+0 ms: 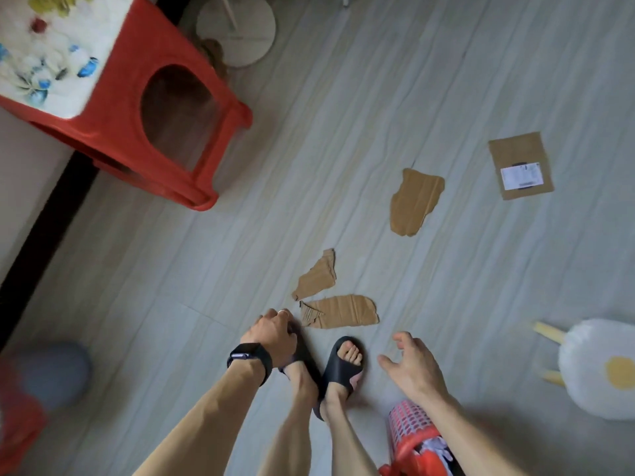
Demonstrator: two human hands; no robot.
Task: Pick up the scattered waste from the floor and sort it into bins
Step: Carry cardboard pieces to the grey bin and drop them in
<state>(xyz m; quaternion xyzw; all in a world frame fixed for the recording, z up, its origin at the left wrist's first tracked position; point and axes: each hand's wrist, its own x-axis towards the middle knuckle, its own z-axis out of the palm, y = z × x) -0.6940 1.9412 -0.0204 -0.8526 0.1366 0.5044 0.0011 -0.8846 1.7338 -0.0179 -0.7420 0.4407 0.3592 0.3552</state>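
Seen from the head, the left hand (273, 333) reaches down with curled fingers, though I cannot tell if it holds anything, just beside the nearest torn cardboard piece (340, 310) on the floor (171, 304), while the right hand (409, 365) hangs open near a red basket (412, 427).

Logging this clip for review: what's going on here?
A person is bent over the floor, where four brown cardboard scraps lie. The left hand, wearing a black watch, reaches down beside the nearest torn cardboard piece; whether its grip has closed on anything cannot be seen. The right hand is open and empty. A red mesh basket is beside the right arm.
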